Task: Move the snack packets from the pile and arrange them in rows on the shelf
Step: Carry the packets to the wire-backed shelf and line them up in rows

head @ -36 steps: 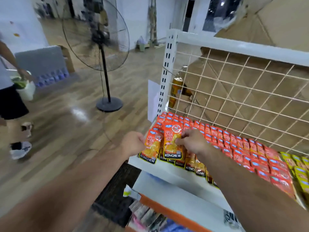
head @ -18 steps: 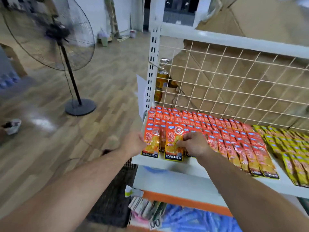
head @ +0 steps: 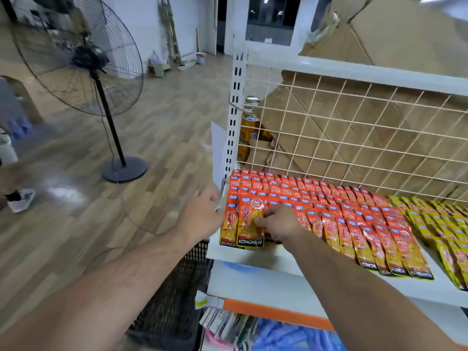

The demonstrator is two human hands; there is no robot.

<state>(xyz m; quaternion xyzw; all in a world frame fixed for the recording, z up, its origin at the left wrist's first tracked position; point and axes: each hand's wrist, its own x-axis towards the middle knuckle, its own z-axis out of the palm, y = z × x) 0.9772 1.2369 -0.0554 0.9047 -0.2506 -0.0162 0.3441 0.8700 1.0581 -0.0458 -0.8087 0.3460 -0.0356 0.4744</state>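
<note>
Left hand (head: 200, 214) newly off the packets (head: 354, 219), slack; right hand (head: 279, 222) tight on front packet (head: 249, 229); white shelf (head: 266, 254), wood floor (head: 164, 138).

Two bare forearms reach forward from the bottom of the view. The left arm rises from the lower left. The left hand (head: 202, 215) shows its back, fingers loosely spread and holding nothing. The right arm comes from the lower right. The right hand (head: 278, 224), knuckles up, curls its fingertips (head: 267, 215) onto a snack packet (head: 249, 234), pinching it. The hands sit just beside each other, not touching.
</note>
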